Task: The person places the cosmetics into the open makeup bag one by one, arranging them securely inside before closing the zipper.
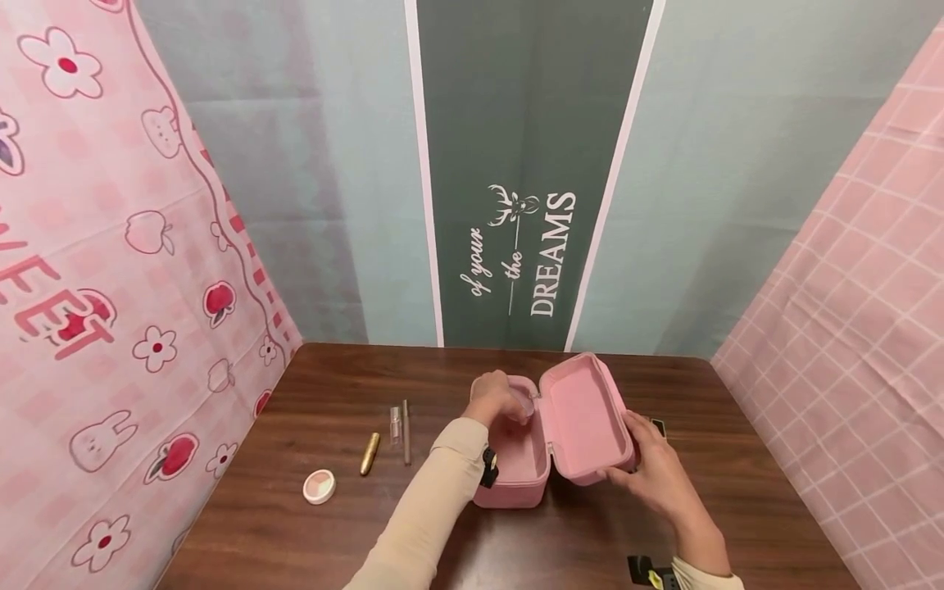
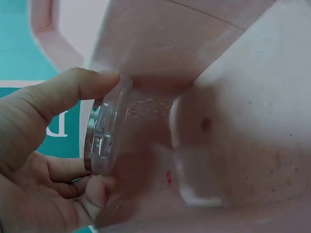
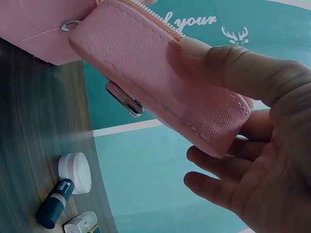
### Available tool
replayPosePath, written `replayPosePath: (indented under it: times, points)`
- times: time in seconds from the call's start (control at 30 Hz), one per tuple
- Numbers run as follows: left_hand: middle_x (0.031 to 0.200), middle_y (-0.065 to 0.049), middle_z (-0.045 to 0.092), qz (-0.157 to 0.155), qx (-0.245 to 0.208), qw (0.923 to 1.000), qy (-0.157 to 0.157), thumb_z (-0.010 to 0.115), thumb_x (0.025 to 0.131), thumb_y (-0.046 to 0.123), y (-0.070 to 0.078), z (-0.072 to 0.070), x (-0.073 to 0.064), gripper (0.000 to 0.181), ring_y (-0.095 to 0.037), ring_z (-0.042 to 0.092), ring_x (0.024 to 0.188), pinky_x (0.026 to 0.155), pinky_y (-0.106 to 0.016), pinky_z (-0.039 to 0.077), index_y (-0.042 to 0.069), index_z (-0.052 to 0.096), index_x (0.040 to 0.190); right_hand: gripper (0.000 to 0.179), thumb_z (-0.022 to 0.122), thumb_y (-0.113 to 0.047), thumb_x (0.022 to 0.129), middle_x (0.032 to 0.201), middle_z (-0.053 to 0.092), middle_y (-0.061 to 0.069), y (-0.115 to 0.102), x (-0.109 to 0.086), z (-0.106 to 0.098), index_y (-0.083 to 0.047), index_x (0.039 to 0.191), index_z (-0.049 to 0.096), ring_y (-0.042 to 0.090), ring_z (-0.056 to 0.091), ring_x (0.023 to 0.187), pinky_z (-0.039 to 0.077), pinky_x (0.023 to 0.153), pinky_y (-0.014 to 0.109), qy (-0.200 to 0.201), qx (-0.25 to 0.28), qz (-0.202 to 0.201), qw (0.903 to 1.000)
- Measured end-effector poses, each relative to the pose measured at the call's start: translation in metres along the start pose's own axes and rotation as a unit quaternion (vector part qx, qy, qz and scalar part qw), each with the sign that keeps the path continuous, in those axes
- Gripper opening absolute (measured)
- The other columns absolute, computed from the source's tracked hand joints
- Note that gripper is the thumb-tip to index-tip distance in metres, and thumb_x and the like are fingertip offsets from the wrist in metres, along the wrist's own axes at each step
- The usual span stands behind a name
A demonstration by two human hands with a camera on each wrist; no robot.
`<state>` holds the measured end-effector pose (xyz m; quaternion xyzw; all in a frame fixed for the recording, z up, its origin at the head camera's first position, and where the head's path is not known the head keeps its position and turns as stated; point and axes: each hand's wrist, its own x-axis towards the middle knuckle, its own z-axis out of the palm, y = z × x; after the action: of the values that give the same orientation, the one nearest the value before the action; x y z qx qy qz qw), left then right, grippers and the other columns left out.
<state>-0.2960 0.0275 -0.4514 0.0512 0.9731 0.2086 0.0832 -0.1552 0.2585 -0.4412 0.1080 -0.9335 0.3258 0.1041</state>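
A pink zippered cosmetic case (image 1: 510, 494) stands on the table with its lid (image 1: 586, 419) swung out to the right. Reaching into the case's far end, my left hand (image 1: 497, 399) pinches a clear round container (image 2: 107, 133) with a shiny metallic rim, thumb on one edge and fingers on the other. The pink inner floor (image 2: 243, 145) of the case carries small stains and a red mark. My right hand (image 1: 656, 471) grips the lid by its outer side, the thumb (image 3: 194, 47) at the zipper edge and the fingers beneath.
Left of the case lie a round compact (image 1: 319, 487), a gold tube (image 1: 370, 454), a clear tube (image 1: 396, 426) and a slim pencil (image 1: 406, 434). Beyond the lid are a white round jar (image 3: 75, 172), a dark tube (image 3: 54, 204) and a small box (image 3: 80, 223).
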Motion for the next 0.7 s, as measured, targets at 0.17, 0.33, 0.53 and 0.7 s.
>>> replayPosePath:
  times: [0.17,0.33,0.53,0.7]
  points:
    - [0.076,-0.003,0.058,0.021,0.034,0.9991,-0.013,0.087,0.051,0.033,0.0015,0.0041,0.0018,0.05,-0.016,0.051,0.066,0.063,-0.028,0.046,0.008,0.066,0.089,0.091,0.086,-0.012,0.061,0.132,0.036,0.032,-0.0005,0.0,0.0011,0.015,0.132,0.036,0.048,0.043,0.111,0.039,0.086,0.059,0.0,-0.001,0.003,1.0]
    - [0.082,-0.007,0.059,0.022,-0.081,0.9951,-0.053,0.088,0.054,0.014,-0.0012,0.0052,0.0008,0.047,-0.019,0.053,0.073,0.066,-0.027,0.048,0.001,0.065,0.093,0.091,0.086,-0.014,0.062,0.132,0.035,0.032,-0.0018,-0.0008,-0.0003,0.015,0.133,0.035,0.049,0.042,0.112,0.038,0.087,0.06,-0.004,0.0,0.008,1.0]
    - [0.087,-0.009,0.058,0.005,-0.139,0.9875,-0.075,0.085,0.061,0.011,-0.004,0.0056,0.0001,0.047,-0.021,0.055,0.077,0.069,-0.033,0.051,-0.002,0.062,0.1,0.091,0.086,-0.014,0.063,0.133,0.035,0.032,-0.0013,-0.0008,0.0003,0.015,0.133,0.035,0.049,0.042,0.112,0.038,0.087,0.059,-0.007,0.003,0.009,0.9999]
    - [0.087,-0.011,0.058,0.001,-0.156,0.9845,-0.08,0.082,0.064,0.01,-0.0052,0.0055,0.0004,0.044,-0.022,0.057,0.078,0.069,-0.034,0.051,-0.003,0.061,0.1,0.091,0.086,-0.015,0.062,0.132,0.036,0.032,-0.0004,-0.0008,0.0014,0.015,0.132,0.035,0.049,0.043,0.112,0.038,0.086,0.06,-0.002,0.001,0.006,1.0]
